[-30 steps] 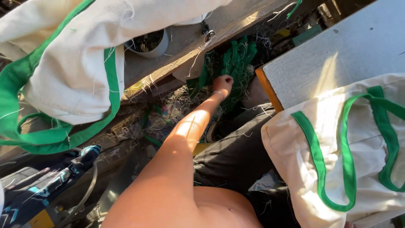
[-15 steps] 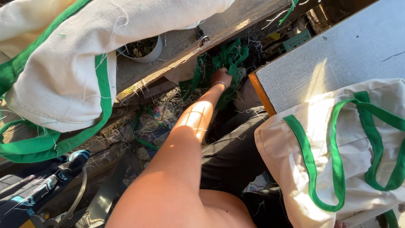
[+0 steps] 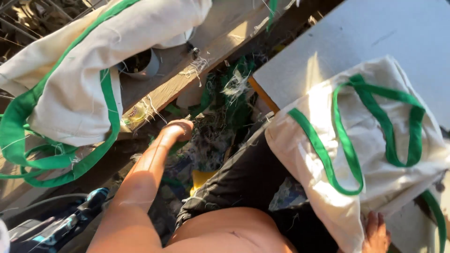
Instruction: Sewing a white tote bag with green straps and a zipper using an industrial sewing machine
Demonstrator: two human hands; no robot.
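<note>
Left hand is reaching down, arm extended toward 12 o'clock, into the gap between a wooden beam and the grey surface; its fingers are curling under and facing away from the camera, so I cannot tell how far the grip is closed or whether it has anything in it. It is sitting at the edge of a heap of green and pale fabric scraps, which is lying just past the hand at 1 o'clock, apparently where offcuts are collecting below the work level. Right hand is showing only at the lower frame edge, at 5 o'clock, fingers pressing against the underside of a cream tote bag with green handles; grip extent here cannot be told either. That bag is hanging over the edge of the surface, probably being steadied from below. A second cream bag with green trim is draping over the beam at 10 o'clock, likely parked there out of the way. Dark cloth is covering the lap.
</note>
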